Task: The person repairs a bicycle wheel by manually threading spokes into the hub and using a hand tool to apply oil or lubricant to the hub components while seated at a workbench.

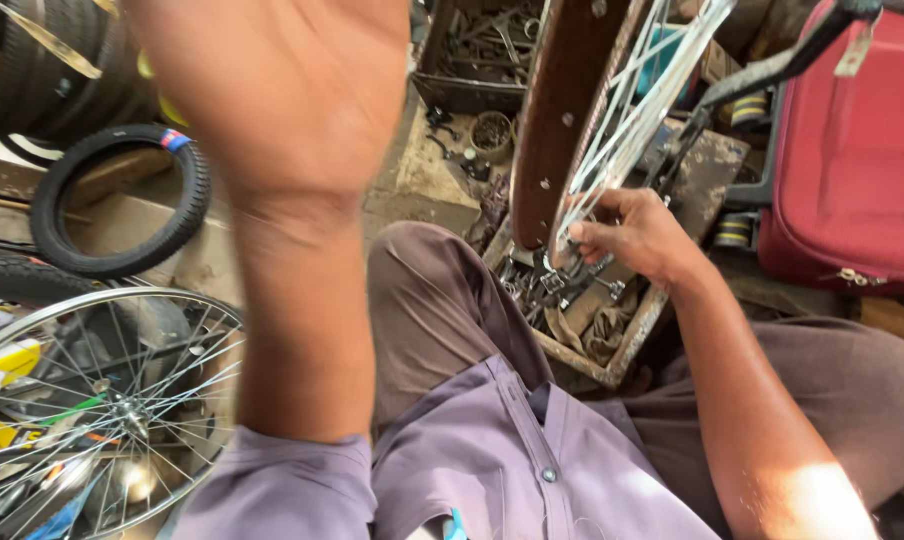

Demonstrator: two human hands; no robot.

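Spokes of an upright wheel meet the right hand, whose fingers are bunched and pinching low among them, near the hub end, just above a wooden tray of small metal parts. The wheel's brown rim stands tilted in front of the person's knee, its lower edge dipping toward the tray. The left hand is raised close to the camera, blurred, palm outward, holding nothing that shows; its fingers run out of the top of the view, so whether they are spread or curled I cannot tell. Off to the left lie a second spoked wheel and a small black tyre. A red case stands at the far right, and a box of tools sits beyond the rim.
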